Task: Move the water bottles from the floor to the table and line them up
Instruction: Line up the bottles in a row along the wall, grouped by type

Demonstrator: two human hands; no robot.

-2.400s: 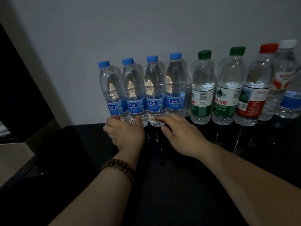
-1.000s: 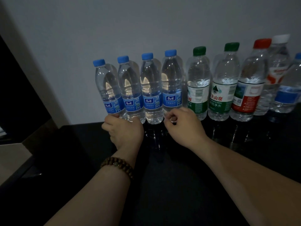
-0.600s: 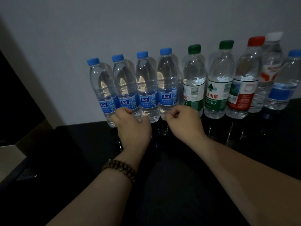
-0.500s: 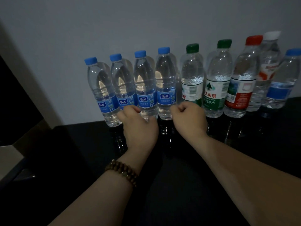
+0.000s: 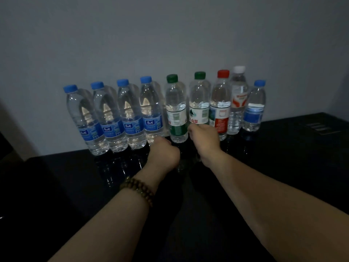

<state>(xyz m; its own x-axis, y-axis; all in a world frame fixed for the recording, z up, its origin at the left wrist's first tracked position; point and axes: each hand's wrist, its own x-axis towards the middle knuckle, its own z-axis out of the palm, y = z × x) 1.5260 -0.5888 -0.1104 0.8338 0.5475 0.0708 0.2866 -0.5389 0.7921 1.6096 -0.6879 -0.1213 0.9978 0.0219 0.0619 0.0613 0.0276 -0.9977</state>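
Standing in a row on the dark worktop [image 5: 283,157]: nine water bottles [image 5: 130,114]. Left hand [image 5: 163,155] is fisted, fingers curled; right hand [image 5: 204,139] pinches a green-capped bottle [image 5: 199,103].

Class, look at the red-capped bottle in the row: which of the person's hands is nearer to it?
Right. The right hand is curled at the base of the neighbouring green-capped bottle, just left of the red-capped bottle. The left hand is further left, by the last blue-capped bottle.

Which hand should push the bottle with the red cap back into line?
Probably the right hand. It sits curled at the second green-capped bottle, right next to the red-capped bottle. The left hand is further off, by the last blue-labelled bottle.
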